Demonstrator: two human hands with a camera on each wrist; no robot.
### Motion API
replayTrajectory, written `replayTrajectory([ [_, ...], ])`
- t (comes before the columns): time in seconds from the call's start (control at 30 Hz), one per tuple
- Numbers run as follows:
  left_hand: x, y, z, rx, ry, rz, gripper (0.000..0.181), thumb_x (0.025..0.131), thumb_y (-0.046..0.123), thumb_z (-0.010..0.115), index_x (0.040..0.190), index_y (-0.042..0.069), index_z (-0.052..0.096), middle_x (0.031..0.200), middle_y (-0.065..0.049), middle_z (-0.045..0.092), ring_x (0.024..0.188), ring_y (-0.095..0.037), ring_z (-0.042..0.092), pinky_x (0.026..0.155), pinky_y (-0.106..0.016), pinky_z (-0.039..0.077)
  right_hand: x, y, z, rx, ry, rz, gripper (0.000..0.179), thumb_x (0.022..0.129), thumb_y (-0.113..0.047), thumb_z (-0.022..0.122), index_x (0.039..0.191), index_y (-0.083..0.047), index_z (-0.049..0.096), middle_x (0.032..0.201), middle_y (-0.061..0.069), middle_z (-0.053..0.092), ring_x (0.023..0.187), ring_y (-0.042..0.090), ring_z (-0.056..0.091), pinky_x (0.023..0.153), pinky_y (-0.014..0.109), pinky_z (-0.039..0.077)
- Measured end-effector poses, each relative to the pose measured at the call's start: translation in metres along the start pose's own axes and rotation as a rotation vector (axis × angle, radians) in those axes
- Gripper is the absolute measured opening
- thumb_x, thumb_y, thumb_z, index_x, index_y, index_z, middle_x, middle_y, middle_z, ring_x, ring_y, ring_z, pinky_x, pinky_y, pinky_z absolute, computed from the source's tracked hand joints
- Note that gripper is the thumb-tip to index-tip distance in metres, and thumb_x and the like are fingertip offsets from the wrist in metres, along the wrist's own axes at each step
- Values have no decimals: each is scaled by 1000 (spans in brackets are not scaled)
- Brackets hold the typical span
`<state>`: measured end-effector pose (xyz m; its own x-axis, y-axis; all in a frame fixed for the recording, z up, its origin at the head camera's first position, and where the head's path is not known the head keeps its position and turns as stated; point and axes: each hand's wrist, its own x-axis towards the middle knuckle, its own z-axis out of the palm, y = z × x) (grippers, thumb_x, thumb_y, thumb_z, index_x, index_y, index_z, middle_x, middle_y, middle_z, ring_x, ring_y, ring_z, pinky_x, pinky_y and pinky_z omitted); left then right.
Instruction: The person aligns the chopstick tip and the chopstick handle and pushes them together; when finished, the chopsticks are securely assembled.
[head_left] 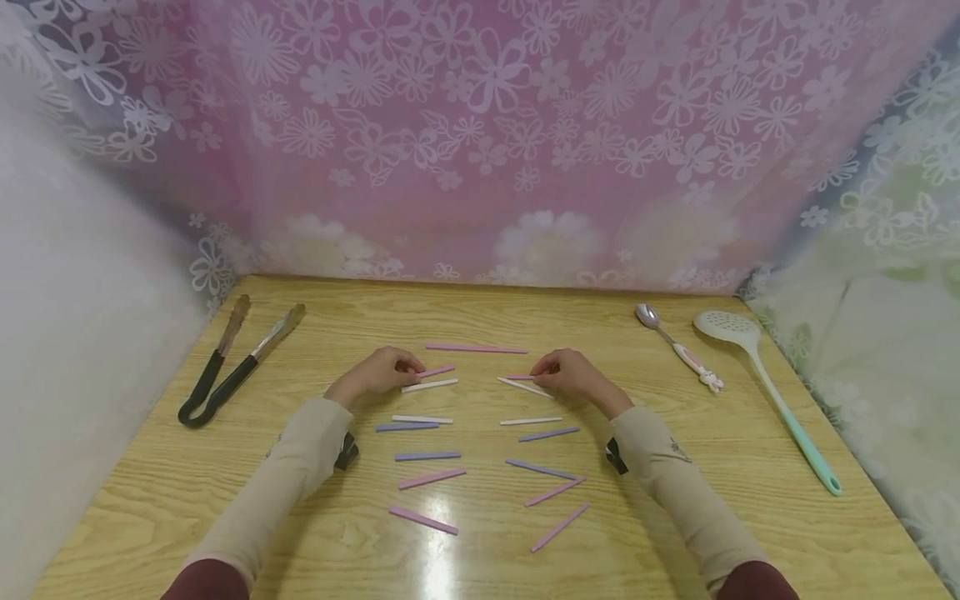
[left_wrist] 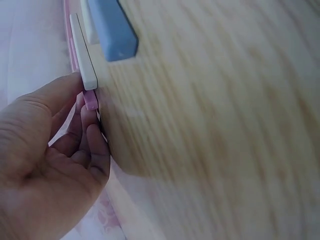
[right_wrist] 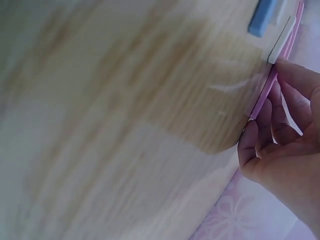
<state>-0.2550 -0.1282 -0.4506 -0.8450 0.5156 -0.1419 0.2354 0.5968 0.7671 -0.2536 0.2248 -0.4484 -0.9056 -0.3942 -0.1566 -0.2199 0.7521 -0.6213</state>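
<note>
My left hand [head_left: 378, 372] pinches the outer end of a short pink stick [head_left: 438, 372] between thumb and fingertips, seen close in the left wrist view. Just nearer to me lies a white stick [head_left: 431, 386]. Opposite it, my right hand [head_left: 573, 375] pinches another pink stick [head_left: 518, 377], whose end shows below the thumb in the right wrist view. A white stick [head_left: 521, 385] lies slantwise against that one, partly by the fingers. Beyond both hands a longer pink stick [head_left: 476, 348] lies crosswise. Nearer, white, blue and pink sticks form two rough columns, left and right.
Black-handled tongs [head_left: 217, 383] lie spread at the left of the wooden table [head_left: 315, 542]. At the right are a spoon [head_left: 678, 348] with a rabbit-shaped handle end and a slotted skimmer [head_left: 780, 400] with a green handle. Flowered cloth [head_left: 480, 167] hangs behind the far edge.
</note>
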Motion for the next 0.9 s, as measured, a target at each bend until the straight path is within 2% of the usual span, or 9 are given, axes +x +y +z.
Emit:
replayTrajectory([
  [0.1, 0, 0, 0, 10, 7, 4, 21, 93, 8, 61, 110, -4, 65, 90, -9, 64, 77, -15, 51, 70, -27, 45, 0, 1, 0, -4, 7, -6, 14, 90, -13, 66, 97, -3, 71, 91, 7, 65, 81, 17, 56, 71, 31, 47],
  [0.2, -1, 2, 1, 19, 24, 11, 22, 94, 11, 59, 112, -1, 64, 95, -8, 64, 86, -18, 55, 78, -32, 48, 0, 0, 0, 14, 16, -13, 14, 91, -13, 65, 97, -2, 71, 91, 7, 66, 81, 18, 56, 72, 31, 47],
  [0.3, -2, 6, 2, 18, 41, 49, 22, 95, 14, 58, 113, 1, 63, 103, -10, 65, 97, -22, 58, 89, -38, 48, -1, -4, 0, 37, 37, -23, 15, 92, -16, 64, 98, -4, 70, 93, 7, 67, 83, 18, 58, 74, 33, 49],
  [0.37, -3, 10, 3, 1, 48, 75, 21, 96, 13, 57, 112, 1, 63, 106, -11, 64, 101, -25, 58, 91, -41, 48, -3, -11, 0, 53, 59, -43, 16, 93, -17, 63, 99, -5, 70, 95, 7, 67, 86, 19, 59, 77, 35, 50],
  [0.6, -3, 25, 8, -34, 84, 135, 20, 97, 13, 56, 112, 3, 61, 111, -10, 63, 103, -25, 56, 89, -40, 48, -9, -43, 1, 120, 133, -175, 19, 95, -17, 60, 104, -3, 68, 98, 8, 68, 90, 21, 61, 81, 39, 52],
  [0.77, -1, 33, 12, -39, 94, 159, 21, 96, 15, 57, 114, 4, 61, 113, -9, 63, 104, -25, 57, 89, -40, 49, -11, -59, 5, 149, 158, -187, 19, 94, -19, 61, 104, -5, 69, 97, 7, 69, 90, 20, 62, 81, 36, 52],
  [0.9, -1, 35, 13, -44, 96, 176, 21, 96, 14, 57, 113, 4, 62, 112, -9, 64, 103, -25, 58, 88, -40, 49, -11, -63, 7, 150, 166, -179, 19, 94, -19, 61, 104, -5, 69, 97, 6, 69, 89, 19, 61, 80, 35, 51],
])
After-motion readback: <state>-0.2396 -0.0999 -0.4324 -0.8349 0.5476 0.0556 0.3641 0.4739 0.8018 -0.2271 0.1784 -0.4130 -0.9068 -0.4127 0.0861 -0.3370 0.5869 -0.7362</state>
